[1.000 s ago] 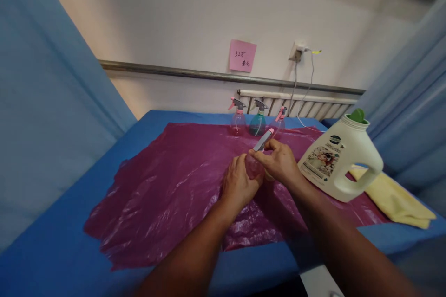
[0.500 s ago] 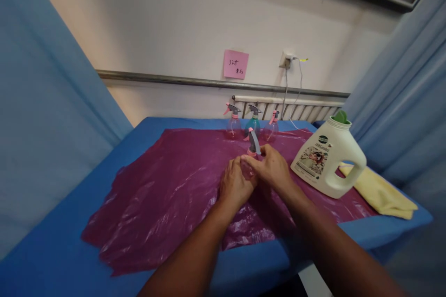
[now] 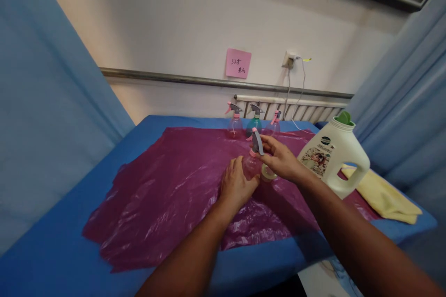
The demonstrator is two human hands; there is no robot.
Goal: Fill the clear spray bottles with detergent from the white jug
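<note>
A clear spray bottle (image 3: pixel 251 167) with a pink collar and a grey and pink spray head stands upright before me. My left hand (image 3: pixel 236 180) is closed round the lower part of the bottle. My right hand (image 3: pixel 280 157) grips its spray head from the right, with thumb and fingers near the grey back part. Beside the bottle, under my right hand, a small round pale-yellow object (image 3: pixel 268 174) shows, partly hidden. Behind stand a clear spray bottle with a pink trigger (image 3: pixel 235 125), a teal spray bottle (image 3: pixel 254 125) and another clear spray bottle (image 3: pixel 273 126).
A large cream jug (image 3: pixel 336 155) with a green cap stands at the right, in front of a folded yellow cloth (image 3: pixel 386 192). Crumpled purple plastic sheeting (image 3: pixel 163 185) covers much of the blue table (image 3: pixel 45 255). Blue curtains (image 3: pixel 52 79) hang on both sides.
My right hand has moved up from the bottle's collar and body to the spray head. The pale round object beside the bottle has come into view. My left hand stays on the bottle.
</note>
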